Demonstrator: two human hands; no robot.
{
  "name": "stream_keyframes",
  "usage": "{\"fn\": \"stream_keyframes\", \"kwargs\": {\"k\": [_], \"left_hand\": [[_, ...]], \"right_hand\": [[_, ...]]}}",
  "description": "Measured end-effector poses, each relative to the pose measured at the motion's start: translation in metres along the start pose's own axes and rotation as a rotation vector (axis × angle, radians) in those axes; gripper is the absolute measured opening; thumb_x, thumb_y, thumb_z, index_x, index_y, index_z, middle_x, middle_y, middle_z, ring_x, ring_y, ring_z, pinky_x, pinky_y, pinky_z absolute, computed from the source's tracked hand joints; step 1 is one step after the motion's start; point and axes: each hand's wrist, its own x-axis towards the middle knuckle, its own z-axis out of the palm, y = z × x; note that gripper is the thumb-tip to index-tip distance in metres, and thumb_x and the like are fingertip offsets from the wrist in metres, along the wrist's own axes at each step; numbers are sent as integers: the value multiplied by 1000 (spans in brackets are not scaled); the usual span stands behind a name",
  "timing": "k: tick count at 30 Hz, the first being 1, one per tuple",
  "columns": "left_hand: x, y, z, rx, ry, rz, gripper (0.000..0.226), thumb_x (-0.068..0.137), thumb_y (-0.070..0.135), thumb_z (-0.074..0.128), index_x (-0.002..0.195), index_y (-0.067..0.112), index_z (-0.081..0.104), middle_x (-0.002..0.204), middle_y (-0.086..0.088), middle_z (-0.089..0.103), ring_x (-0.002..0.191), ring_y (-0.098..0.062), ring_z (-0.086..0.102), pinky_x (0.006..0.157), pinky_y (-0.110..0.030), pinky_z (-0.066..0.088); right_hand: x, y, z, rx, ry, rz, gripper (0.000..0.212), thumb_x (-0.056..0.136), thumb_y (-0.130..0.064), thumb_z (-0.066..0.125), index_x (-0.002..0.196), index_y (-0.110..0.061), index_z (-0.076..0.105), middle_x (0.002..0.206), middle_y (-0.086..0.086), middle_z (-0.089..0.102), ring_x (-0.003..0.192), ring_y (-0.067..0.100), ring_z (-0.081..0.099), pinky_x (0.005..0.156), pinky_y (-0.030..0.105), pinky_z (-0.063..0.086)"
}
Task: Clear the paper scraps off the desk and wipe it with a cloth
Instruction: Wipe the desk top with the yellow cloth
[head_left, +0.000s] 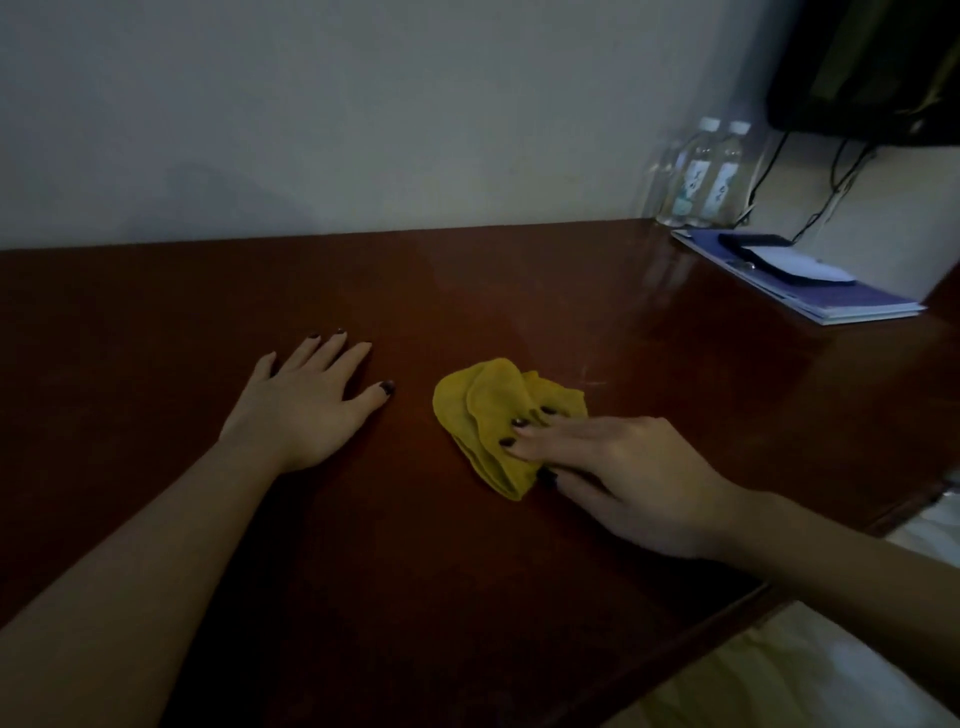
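Your left hand (306, 402) lies flat on the dark wooden desk (467, 291), palm down, fingers straight and spread, holding nothing. Your right hand (628, 478) reaches in from the right; its straight fingers (550, 434) rest on top of the crumpled yellow cloth (483, 405), thumb at the cloth's near edge, not curled round it. The cloth sits on the middle of the desk, just right of your left hand and apart from it. At the far right corner two clear water bottles (696, 171) stand against the wall, beside a blue folder (852, 301) with a black device (753, 244) on it.
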Motion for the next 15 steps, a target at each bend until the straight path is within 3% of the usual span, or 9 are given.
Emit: {"fn": "stream_keyframes", "kwargs": {"k": [5,8,11,15], "left_hand": [[-1,-2,1,0,13,9,67,91,65,10,150,36,-2,159,7,-8,145,-13,-8,118,-43,0],[0,-2,3,0,18,16,67,91,66,9,149,36,-3,159,7,-9,145,-13,-8,118,-43,-1],[0,-2,4,2,20,24,67,90,66,8,149,36,-4,159,7,-9,145,-12,-9,118,-43,-1],[2,-4,3,-12,32,28,68,90,67,9,149,37,-3,159,8,-9,145,-12,-9,118,-43,-1]], "right_hand": [[7,27,-11,-54,-26,-53,42,95,-23,41,131,-44,46,135,-23,49,125,-2,43,91,32,51],[37,44,-11,-83,-30,46,45,96,-21,42,132,-49,42,138,-22,46,120,12,53,87,40,51],[74,59,-7,-143,-36,153,44,96,-26,38,132,-53,39,130,-7,57,102,28,61,82,41,50],[128,75,-7,-176,-43,283,42,98,-24,35,133,-47,41,128,11,57,110,36,54,86,39,42]]}}
